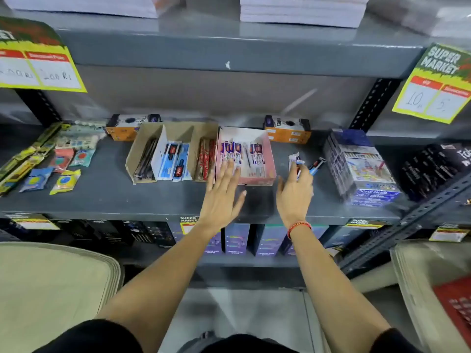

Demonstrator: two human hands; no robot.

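Observation:
A pink open box [270,159] holding several blue-and-white pen packets [257,155] stands mid-shelf on the grey metal shelf [114,197]. My left hand [222,192] stretches flat with straight fingers, its fingertips over the box's front left corner. Just right of the box, my right hand [295,191] holds a small white-and-blue packet [295,161] in curled fingers. Another loose pen packet [316,165] lies on the shelf beyond that hand.
Left of the pink box stands a cardboard divider box [142,151] with black, blue and red pen packs. Orange boxes [288,132] sit at the back. A colour-pencil carton [362,166] stands right, eraser packets [63,180] left. Price tags [433,85] hang above.

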